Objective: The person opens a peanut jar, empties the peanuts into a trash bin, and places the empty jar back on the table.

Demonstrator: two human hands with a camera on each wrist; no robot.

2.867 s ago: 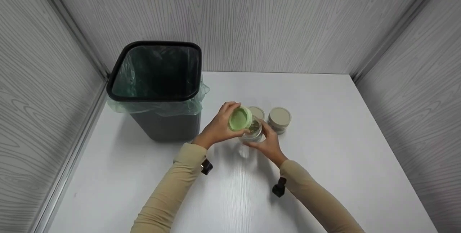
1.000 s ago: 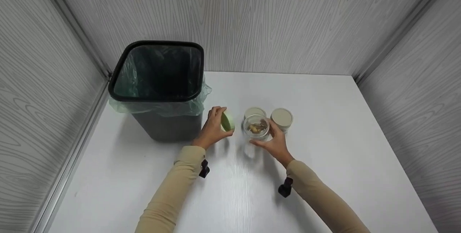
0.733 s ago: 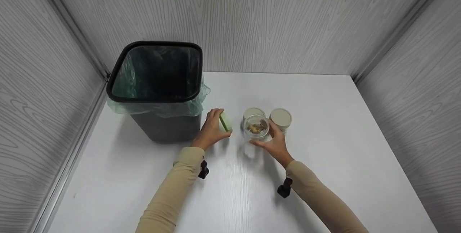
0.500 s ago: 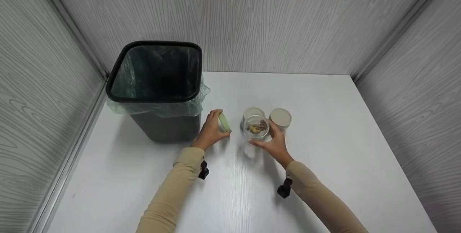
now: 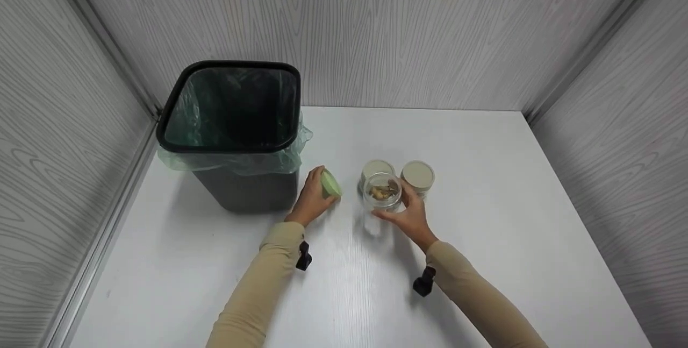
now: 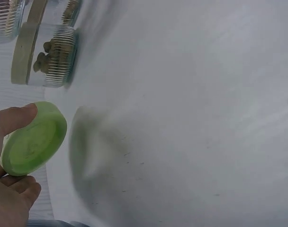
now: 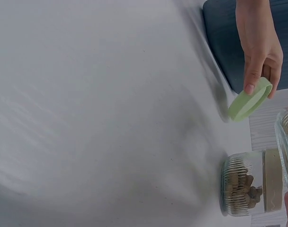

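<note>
Left hand (image 5: 310,197) is pinching the green lid (image 5: 330,184) tilted just above the desk (image 5: 484,240), right next to the black bin (image 5: 236,138). Right hand (image 5: 409,213) is wrapped around the open glass jar (image 5: 381,193) of brown bits, steadying it upright in front of two beige-lidded jars (image 5: 417,177).
</note>
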